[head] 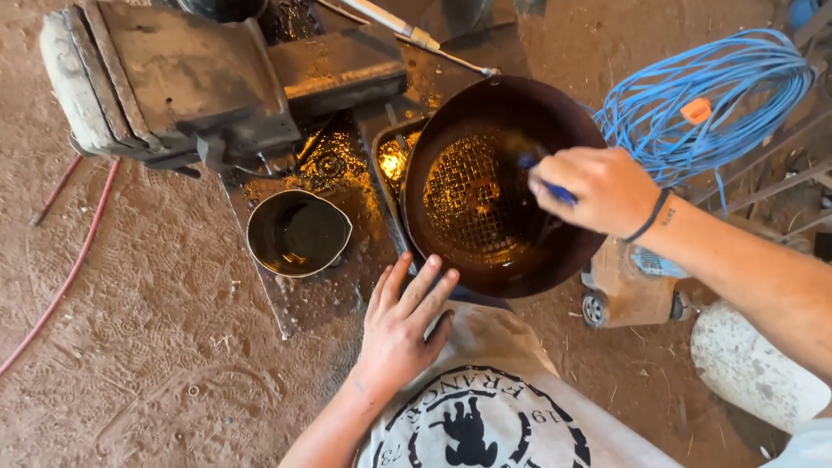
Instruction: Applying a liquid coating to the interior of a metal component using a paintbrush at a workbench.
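A dark round metal basin [451, 251] holds brown oily liquid over a wire mesh [472, 199]. My right hand [598, 189] is closed on a blue-handled tool [542, 178] that reaches down into the basin. My left hand [403, 325] rests with fingers spread against the basin's near rim, on a pale printed cloth [485, 407] over my knee. A small metal pot [297, 232] with dark liquid stands on an oily metal sheet [299, 299] left of the basin.
A heavy grimy machine block [165, 78] sits at the upper left. A coil of blue cable [702, 104] lies at the upper right. A red hose [74, 260] runs over the dirt floor on the left. A pale sack [750, 368] lies at lower right.
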